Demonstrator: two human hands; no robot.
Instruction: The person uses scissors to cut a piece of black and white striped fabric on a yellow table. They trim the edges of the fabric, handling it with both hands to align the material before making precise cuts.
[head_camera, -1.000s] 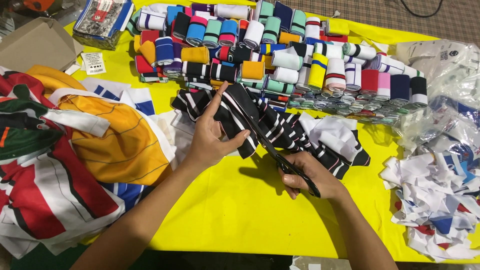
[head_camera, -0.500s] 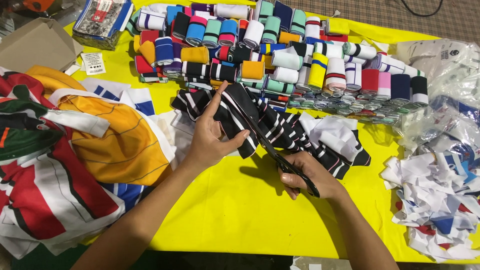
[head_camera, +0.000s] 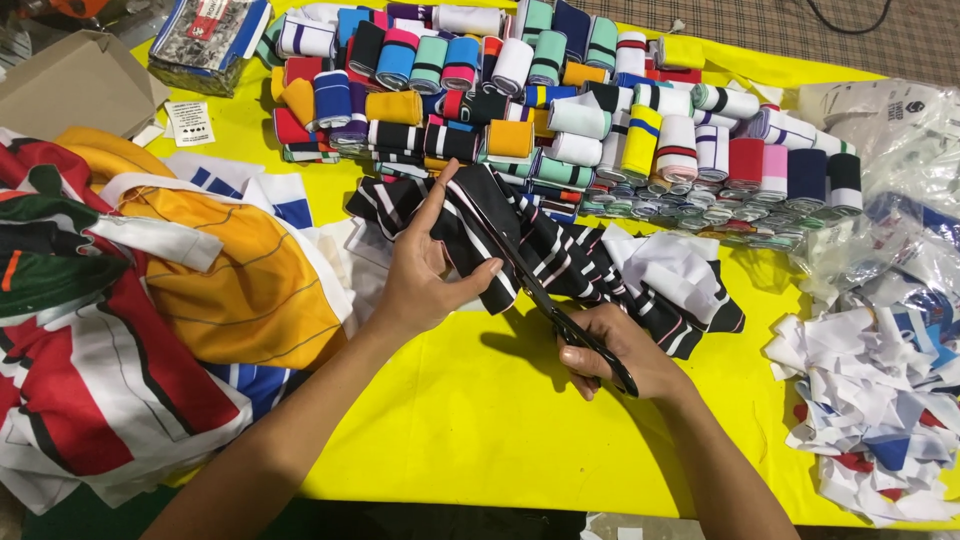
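My left hand (head_camera: 425, 268) pinches a folded strip of black fabric with thin white and pink stripes (head_camera: 560, 250), lifting its near edge off the yellow table (head_camera: 470, 420). My right hand (head_camera: 620, 350) grips black scissors (head_camera: 545, 295), whose blades run up and left along the fabric edge beside my left thumb. The rest of the striped cloth lies bunched to the right, with a white lining showing.
Rows of rolled ribbed cuffs in many colours (head_camera: 560, 100) fill the far side. A pile of jerseys, orange, red, white and green (head_camera: 140, 300), lies at left. White fabric scraps (head_camera: 870, 410) and clear plastic bags (head_camera: 900, 180) sit at right. A cardboard box (head_camera: 70, 85) stands top left.
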